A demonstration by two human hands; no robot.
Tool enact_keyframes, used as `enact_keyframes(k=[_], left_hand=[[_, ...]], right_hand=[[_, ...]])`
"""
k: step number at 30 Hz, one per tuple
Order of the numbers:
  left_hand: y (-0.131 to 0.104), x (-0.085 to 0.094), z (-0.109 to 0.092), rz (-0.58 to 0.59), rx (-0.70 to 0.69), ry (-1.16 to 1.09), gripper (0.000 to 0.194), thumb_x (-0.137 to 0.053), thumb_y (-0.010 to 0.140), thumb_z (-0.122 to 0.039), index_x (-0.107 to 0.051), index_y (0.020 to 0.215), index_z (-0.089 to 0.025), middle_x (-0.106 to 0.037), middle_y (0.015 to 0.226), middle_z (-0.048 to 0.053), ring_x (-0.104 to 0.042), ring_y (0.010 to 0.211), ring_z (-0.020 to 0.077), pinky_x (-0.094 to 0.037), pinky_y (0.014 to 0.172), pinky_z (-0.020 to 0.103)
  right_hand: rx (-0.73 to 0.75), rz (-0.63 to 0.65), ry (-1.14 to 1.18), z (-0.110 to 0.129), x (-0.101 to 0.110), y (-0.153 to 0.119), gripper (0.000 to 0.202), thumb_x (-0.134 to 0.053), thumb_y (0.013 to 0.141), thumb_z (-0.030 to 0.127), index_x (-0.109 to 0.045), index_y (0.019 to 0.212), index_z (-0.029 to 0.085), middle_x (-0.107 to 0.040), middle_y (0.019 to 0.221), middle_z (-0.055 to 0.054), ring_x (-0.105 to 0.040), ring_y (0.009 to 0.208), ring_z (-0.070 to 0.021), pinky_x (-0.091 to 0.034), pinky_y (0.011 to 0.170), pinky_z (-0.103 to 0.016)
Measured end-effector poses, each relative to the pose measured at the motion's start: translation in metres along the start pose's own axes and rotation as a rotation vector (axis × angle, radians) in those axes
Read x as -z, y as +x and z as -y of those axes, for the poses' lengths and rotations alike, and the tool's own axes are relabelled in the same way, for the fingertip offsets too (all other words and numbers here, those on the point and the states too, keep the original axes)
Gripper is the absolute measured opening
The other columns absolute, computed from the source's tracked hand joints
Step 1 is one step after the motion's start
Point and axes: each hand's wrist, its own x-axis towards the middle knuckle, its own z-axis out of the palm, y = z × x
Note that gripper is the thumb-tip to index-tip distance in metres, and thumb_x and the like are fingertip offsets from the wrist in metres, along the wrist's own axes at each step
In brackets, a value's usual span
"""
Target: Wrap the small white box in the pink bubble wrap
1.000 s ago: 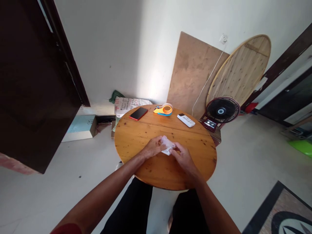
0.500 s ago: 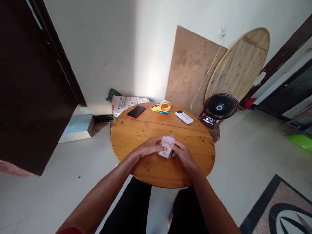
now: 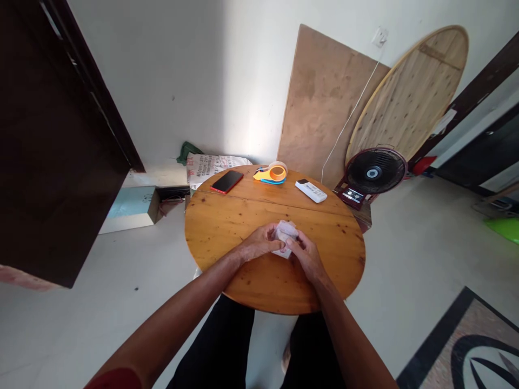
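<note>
A small white box [image 3: 286, 231] with pinkish marks is held between both hands, over the middle of the round wooden table [image 3: 251, 286]. My left hand [image 3: 261, 242] grips its left side, the thumb lying across the front. My right hand [image 3: 305, 253] has its fingers round the right side, with the thumb on the front face. What looks like a flap stands up at the top of the box. The fingers hide much of its sides.
Along the table's far side lie a black phone with a red edge [image 3: 227, 182], an orange and blue tape dispenser [image 3: 271, 173] and a white device [image 3: 311, 190]. A dark fan [image 3: 373, 172] stands beyond the right edge.
The view has shifted slightly. Both hands and the box have moved a little away from me and to the right, and my right thumb has come further over the box's front.
</note>
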Motion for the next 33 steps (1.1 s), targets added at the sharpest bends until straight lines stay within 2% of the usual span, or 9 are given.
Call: enact_keyframes(k=[5,9,14,17,21,29,33], left_hand=[[-0.003,-0.001,0.001,-0.051,0.037,-0.042,0.052,-0.082,0.059,-0.025,-0.061,0.105,-0.013,-0.068,0.096,0.006,-0.063,0.084,0.0156,-0.048,0.078,0.028],[-0.004,-0.001,0.0,-0.073,0.04,-0.029,0.049,-0.083,0.057,-0.026,-0.063,0.1,-0.013,-0.069,0.092,0.005,-0.063,0.081,0.0153,-0.048,0.076,0.028],[-0.005,-0.003,-0.002,-0.08,0.04,-0.052,0.046,-0.082,0.058,-0.028,-0.064,0.097,-0.013,-0.068,0.087,0.003,-0.061,0.077,0.0135,-0.046,0.074,0.026],[-0.005,-0.003,-0.002,-0.052,0.031,-0.047,0.043,-0.081,0.061,-0.03,-0.065,0.096,-0.012,-0.067,0.085,0.003,-0.061,0.076,0.0133,-0.046,0.074,0.026],[-0.005,-0.003,-0.003,-0.044,0.026,0.002,0.043,-0.08,0.061,-0.035,-0.066,0.094,-0.012,-0.067,0.082,0.002,-0.06,0.073,0.0131,-0.045,0.071,0.025],[-0.006,-0.002,0.001,0.012,-0.029,0.028,0.043,-0.076,0.069,-0.036,-0.064,0.104,-0.014,-0.066,0.091,0.003,-0.06,0.081,0.0137,-0.045,0.076,0.025],[-0.006,0.0,0.003,0.041,-0.065,0.012,0.044,-0.075,0.072,-0.034,-0.061,0.108,-0.013,-0.065,0.097,0.005,-0.06,0.086,0.0144,-0.045,0.079,0.025]], right_hand=[[0.039,-0.006,-0.033,-0.005,-0.001,0.001,0.043,-0.063,0.079,0.043,-0.063,0.115,0.02,-0.07,0.106,-0.006,-0.065,0.09,-0.0234,-0.054,0.077,-0.034],[0.077,-0.015,-0.059,-0.003,-0.002,-0.001,0.039,-0.062,0.08,0.042,-0.065,0.112,0.021,-0.07,0.107,-0.007,-0.065,0.096,-0.0244,-0.052,0.085,-0.038],[0.095,-0.06,-0.143,-0.004,-0.003,-0.002,0.035,-0.06,0.082,0.043,-0.066,0.108,0.019,-0.071,0.1,-0.007,-0.065,0.094,-0.0232,-0.051,0.085,-0.037],[0.121,-0.077,-0.167,-0.009,-0.003,-0.001,0.034,-0.059,0.082,0.043,-0.066,0.106,0.019,-0.069,0.104,-0.008,-0.063,0.097,-0.0228,-0.05,0.087,-0.036],[0.096,-0.098,-0.136,-0.015,-0.003,0.0,0.037,-0.059,0.082,0.045,-0.061,0.109,0.02,-0.068,0.103,-0.008,-0.065,0.088,-0.0212,-0.053,0.08,-0.035],[0.141,-0.144,-0.253,-0.014,-0.005,-0.003,0.038,-0.057,0.083,0.042,-0.059,0.114,0.02,-0.067,0.108,-0.008,-0.063,0.093,-0.0226,-0.05,0.082,-0.035],[0.165,-0.121,-0.331,-0.011,-0.007,-0.007,0.04,-0.054,0.086,0.04,-0.058,0.119,0.02,-0.067,0.109,-0.008,-0.062,0.08,-0.0199,-0.05,0.073,-0.033]])
